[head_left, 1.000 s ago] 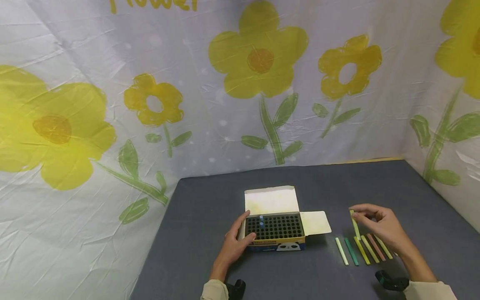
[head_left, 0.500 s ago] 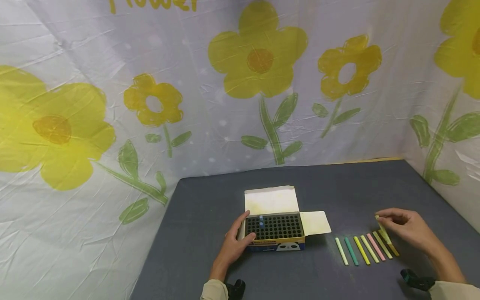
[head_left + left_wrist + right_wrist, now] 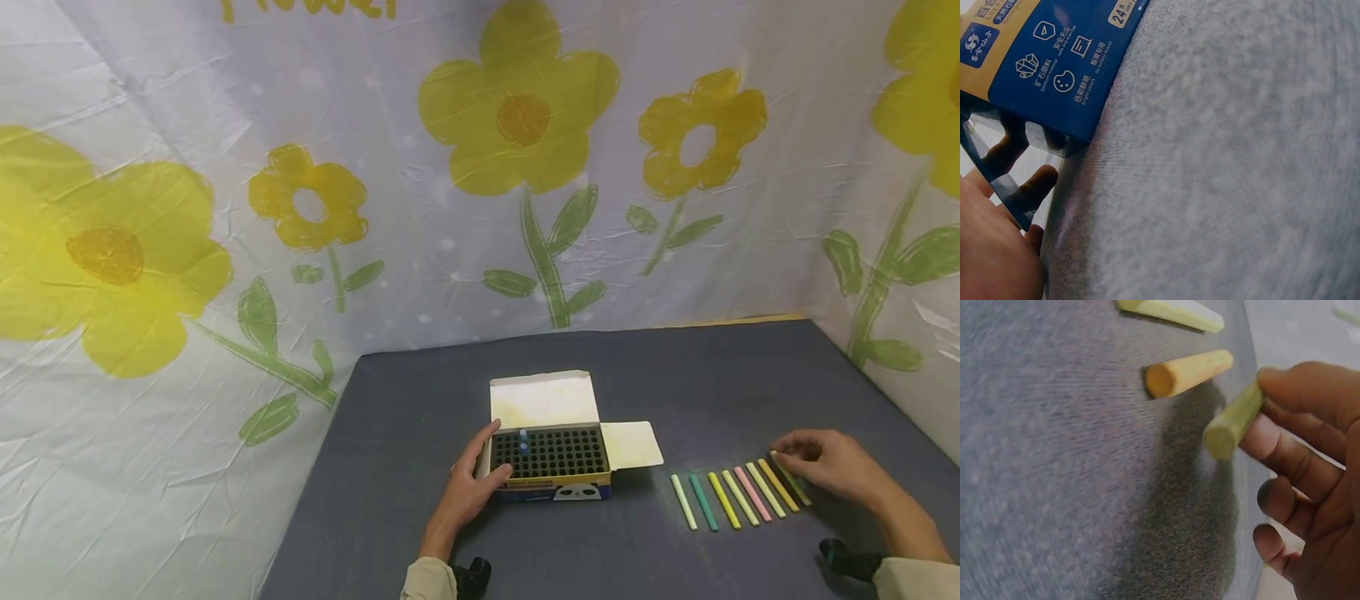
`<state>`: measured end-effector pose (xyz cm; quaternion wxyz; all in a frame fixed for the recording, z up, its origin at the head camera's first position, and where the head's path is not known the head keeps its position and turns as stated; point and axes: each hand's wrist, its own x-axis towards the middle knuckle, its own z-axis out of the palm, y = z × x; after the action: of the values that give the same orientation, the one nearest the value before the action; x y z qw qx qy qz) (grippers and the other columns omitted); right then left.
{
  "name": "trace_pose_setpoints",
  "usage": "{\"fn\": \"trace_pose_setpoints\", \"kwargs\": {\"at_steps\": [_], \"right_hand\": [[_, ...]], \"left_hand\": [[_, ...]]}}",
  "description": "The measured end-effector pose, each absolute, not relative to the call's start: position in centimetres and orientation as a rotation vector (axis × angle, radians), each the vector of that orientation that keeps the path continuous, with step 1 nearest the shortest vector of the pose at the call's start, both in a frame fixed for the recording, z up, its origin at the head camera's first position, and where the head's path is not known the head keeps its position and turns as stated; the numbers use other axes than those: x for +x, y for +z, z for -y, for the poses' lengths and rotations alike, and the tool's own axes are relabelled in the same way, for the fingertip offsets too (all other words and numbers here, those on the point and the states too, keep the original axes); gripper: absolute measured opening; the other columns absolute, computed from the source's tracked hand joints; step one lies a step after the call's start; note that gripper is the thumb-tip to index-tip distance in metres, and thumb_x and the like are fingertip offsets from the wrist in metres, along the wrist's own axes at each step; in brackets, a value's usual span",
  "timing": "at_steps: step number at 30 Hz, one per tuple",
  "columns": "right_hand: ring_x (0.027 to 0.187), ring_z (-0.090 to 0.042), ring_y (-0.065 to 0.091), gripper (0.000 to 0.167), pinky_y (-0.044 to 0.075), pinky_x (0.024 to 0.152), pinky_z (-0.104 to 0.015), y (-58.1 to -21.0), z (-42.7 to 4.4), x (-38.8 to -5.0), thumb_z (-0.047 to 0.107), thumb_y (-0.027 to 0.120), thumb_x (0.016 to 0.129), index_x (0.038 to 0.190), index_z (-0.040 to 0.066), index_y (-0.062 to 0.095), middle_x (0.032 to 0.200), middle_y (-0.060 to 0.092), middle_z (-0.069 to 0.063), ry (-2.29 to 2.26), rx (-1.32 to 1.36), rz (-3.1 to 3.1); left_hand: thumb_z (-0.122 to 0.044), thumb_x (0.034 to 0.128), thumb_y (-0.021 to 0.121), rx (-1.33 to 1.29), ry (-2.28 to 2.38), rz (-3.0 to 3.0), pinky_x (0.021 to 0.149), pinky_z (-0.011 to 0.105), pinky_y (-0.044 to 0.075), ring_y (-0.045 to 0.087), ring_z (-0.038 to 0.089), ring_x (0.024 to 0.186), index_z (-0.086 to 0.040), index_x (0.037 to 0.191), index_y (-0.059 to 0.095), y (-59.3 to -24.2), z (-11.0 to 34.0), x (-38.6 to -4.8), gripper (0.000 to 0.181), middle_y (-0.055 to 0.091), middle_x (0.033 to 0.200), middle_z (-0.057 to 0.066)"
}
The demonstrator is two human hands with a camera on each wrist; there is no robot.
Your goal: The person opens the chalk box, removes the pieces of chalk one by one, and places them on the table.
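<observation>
At the left end of an open chalk box (image 3: 585, 482), my left hand (image 3: 461, 500) grips the side, thumb at the front corner. In the left wrist view the blue box wall (image 3: 1054, 75) shows beside the fingers. A black holed insert fills the box, with two blue chalk sticks (image 3: 523, 442) standing in it. My right hand (image 3: 843, 473) pinches a yellow-green chalk stick (image 3: 1235, 422) by its far end, at the right end of a row. Its near end looks just off or on the table; I cannot tell which. An orange chalk stick (image 3: 1188, 374) lies beside it.
Several chalk sticks lie side by side on the dark table (image 3: 600, 550): white, green (image 3: 702, 502), yellow, pale yellow, pink (image 3: 752, 494) and orange. The box's white lid (image 3: 543, 400) and side flap (image 3: 632, 445) stand open. A flowered curtain (image 3: 420, 275) hangs behind.
My right hand has carried the yellow-green chalk stick to the right, past the orange one, and lowered it toward the table. The left hand stays on the box.
</observation>
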<state>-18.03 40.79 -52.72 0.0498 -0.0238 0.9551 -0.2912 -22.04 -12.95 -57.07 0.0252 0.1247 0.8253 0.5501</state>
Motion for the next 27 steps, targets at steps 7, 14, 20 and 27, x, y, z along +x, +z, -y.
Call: {"fn": "trace_pose_setpoints", "kwargs": {"at_steps": [7,14,20,27], "right_hand": [[0.075,-0.016,0.065,0.026,0.051,0.064,-0.044,-53.0,-40.89,-18.52,0.03,0.07,0.096,0.103,0.006,0.075,0.089,0.074,-0.002,-0.686,-0.138,-2.958],[0.074,-0.015,0.064,0.029,0.043,0.073,-0.057,-52.87,-40.6,-18.79,0.033,0.073,0.092,0.104,0.006,0.075,0.087,0.074,0.002,-0.545,-0.141,-2.98],[0.072,-0.014,0.064,0.03,0.045,0.07,-0.055,-52.78,-40.45,-18.51,0.036,0.073,0.092,0.101,0.008,0.075,0.085,0.074,0.003,-0.536,-0.156,-2.996],[0.069,-0.012,0.062,0.024,0.048,0.064,-0.047,-52.19,-40.26,-18.28,0.03,0.072,0.093,0.1,0.007,0.075,0.082,0.072,0.003,-0.568,-0.145,-3.029]], "left_hand": [[-0.041,0.0948,0.071,0.388,1.683,-2.555,0.115,0.068,0.03,0.028,0.033,0.155,-0.049,0.153,0.037,-56.78,12.9,-22.0,0.068,0.032,0.166,-0.004],[-0.039,0.0951,0.07,0.403,1.687,-2.563,0.113,0.068,0.032,0.03,0.033,0.154,-0.049,0.153,0.037,-56.72,12.86,-22.1,0.068,0.032,0.166,-0.004],[-0.041,0.0946,0.071,0.404,1.686,-2.564,0.114,0.067,0.032,0.03,0.033,0.154,-0.048,0.153,0.037,-56.8,12.9,-22.13,0.068,0.033,0.166,-0.004],[-0.041,0.0948,0.07,0.399,1.673,-2.569,0.114,0.067,0.032,0.03,0.032,0.154,-0.048,0.153,0.037,-56.88,12.99,-21.96,0.068,0.033,0.166,-0.004]]}}
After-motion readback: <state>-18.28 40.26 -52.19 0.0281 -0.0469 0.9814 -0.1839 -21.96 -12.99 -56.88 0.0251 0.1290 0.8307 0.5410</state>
